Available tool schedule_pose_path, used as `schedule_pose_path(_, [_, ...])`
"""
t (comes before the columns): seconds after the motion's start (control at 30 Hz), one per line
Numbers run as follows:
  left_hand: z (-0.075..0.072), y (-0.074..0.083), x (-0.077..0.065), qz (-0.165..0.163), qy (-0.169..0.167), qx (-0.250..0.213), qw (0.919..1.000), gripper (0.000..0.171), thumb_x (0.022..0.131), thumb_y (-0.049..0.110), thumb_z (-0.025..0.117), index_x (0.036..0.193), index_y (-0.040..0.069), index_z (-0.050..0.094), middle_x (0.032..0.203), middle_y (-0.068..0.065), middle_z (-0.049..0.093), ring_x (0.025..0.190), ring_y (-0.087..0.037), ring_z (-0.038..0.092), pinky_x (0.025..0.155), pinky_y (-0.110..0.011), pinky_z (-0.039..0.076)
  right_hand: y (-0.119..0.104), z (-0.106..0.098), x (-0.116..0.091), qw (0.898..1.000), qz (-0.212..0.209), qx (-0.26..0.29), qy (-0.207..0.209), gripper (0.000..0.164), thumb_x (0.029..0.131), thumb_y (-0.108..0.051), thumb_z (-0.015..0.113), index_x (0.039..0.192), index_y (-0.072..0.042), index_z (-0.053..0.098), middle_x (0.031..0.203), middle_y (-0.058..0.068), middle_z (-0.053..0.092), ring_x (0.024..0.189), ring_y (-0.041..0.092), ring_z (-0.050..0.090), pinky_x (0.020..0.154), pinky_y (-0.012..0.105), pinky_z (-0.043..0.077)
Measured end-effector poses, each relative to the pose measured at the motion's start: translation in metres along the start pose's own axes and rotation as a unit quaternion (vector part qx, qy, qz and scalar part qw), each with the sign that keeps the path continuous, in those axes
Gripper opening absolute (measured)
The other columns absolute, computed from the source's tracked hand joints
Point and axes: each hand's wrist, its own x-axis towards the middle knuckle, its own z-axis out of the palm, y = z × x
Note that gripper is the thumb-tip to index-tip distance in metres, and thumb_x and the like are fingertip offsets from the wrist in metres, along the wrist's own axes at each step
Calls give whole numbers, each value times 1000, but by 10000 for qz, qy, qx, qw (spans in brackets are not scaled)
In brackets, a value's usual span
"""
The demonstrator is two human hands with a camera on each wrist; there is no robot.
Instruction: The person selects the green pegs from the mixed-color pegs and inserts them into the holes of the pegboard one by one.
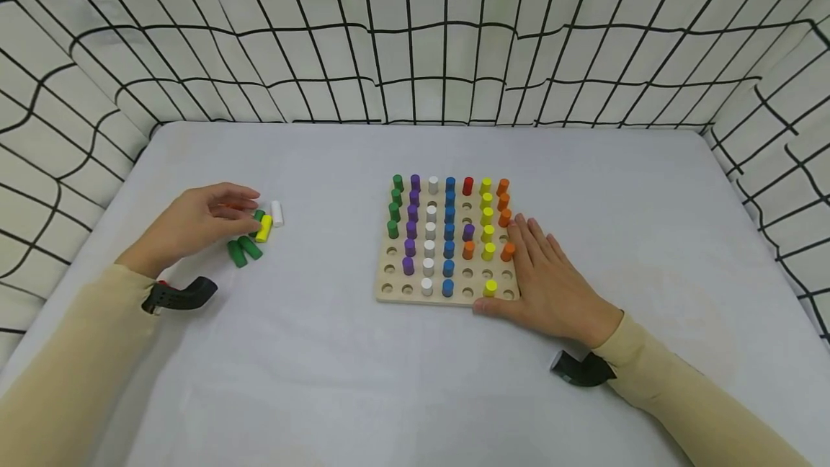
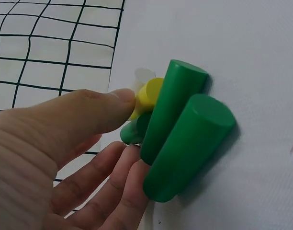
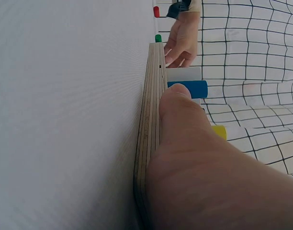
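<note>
My left hand [image 1: 201, 218] hovers over loose pegs at the left, thumb and fingers apart. In the left wrist view, the thumb is close to a yellow peg [image 2: 149, 93], and the fingertips are by the green pegs [image 2: 194, 143]. Beyond the yellow one lies a white peg [image 1: 277, 213]. My right hand [image 1: 551, 290] rests at the right side of a wooden pegboard [image 1: 398, 279], its thumb along the front edge. Upright pegs fill much of the board in coloured columns; the fifth column mixes red, purple and orange. Some holes are bare.
The board and loose pegs lie on a white-covered table [image 1: 337, 373]. Black wire mesh [image 1: 447, 81] rises along the back and both sides. A red peg [image 3: 156, 12] lies on the table, mostly hidden by the left wrist in the head view.
</note>
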Motion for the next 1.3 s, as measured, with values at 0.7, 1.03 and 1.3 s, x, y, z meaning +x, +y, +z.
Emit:
schedule_pose_path(0.7, [2, 10, 10, -10, -359, 37, 9993, 63, 96, 46, 72, 146, 11, 55, 138, -18, 64, 117, -24, 62, 90, -25, 47, -1, -1, 1, 10000, 11, -4, -1, 136, 79, -93, 51, 165, -1, 2, 176, 18, -2, 164, 41, 0, 132, 64, 11])
schedule_pose_path(1.03, [1, 11, 7, -132, -250, -7, 9996, 61, 98, 48, 68, 146, 13, 54, 142, -21, 62, 120, -28, 62, 101, -46, 50, 0, 0, 1, 10000, -7, 24, 9, 135, 79, -92, 53, 165, -2, 1, 176, 18, -2, 164, 42, 0, 132, 65, 11])
schedule_pose_path(1.3, [-2, 10, 1, -173, -19, -159, 9997, 63, 95, 60, 66, 142, 19, 62, 138, -11, 69, 94, 11, 63, 84, -10, 47, 0, 0, 1, 10000, 1, 4, 15, 135, 78, -93, 51, 165, -2, 2, 176, 17, -2, 164, 42, 0, 132, 64, 11])
